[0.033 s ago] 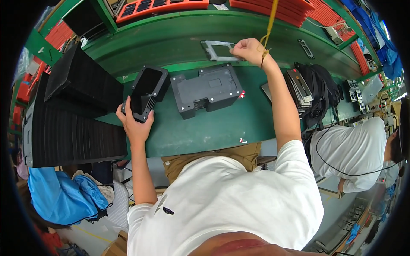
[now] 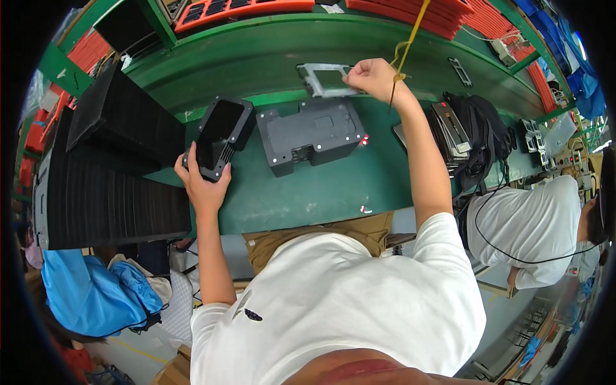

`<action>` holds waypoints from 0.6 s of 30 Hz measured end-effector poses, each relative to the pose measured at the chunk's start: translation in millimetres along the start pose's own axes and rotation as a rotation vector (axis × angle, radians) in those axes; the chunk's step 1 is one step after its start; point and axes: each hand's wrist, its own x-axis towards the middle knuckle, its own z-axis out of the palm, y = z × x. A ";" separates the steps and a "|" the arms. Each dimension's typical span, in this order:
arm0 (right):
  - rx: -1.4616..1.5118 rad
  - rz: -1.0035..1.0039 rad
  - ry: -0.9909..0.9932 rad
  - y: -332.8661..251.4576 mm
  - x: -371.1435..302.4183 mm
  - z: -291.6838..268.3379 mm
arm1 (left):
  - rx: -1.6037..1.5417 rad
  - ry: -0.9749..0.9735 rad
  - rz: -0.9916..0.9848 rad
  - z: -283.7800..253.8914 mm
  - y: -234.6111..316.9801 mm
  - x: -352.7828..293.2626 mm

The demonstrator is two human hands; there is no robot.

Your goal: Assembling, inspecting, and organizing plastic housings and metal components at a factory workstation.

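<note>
My right hand (image 2: 374, 78) pinches the edge of a thin, light grey rectangular frame (image 2: 314, 82), held up behind the dark grey block. A yellow cord (image 2: 414, 35) runs down to that wrist. The dark grey block (image 2: 314, 130), with a notch in its near side and small round studs on top, sits on the green bench (image 2: 308, 202). To its left lies a black open-topped fixture (image 2: 242, 128) with a deep recess. My left hand (image 2: 204, 186) is closed round the fixture's near end, thumb on the right side and fingers on the left.
Tall stacks of black trays (image 2: 119, 208) fill the bench's left end. At the right are a pile of flat frames (image 2: 449, 131) and a black bag (image 2: 481, 138). Orange trays (image 2: 244, 13) line the shelf above. A person in a white shirt (image 2: 529, 228) is at the right.
My right hand and the grey frame have shifted slightly left, the frame tilting a little. My left hand stays on the fixture.
</note>
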 end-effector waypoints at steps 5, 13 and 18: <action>-0.395 -0.149 0.161 -36.2 -66.5 52.6 | -0.044 -0.037 -0.041 -2.6 4.2 1.7; -0.730 -0.231 0.361 -56.2 -104.7 95.0 | 0.020 -0.129 0.261 -37.2 109.5 12.1; -0.772 -0.396 0.472 -59.2 -116.6 96.4 | 0.072 -0.269 0.468 -1.6 147.9 21.0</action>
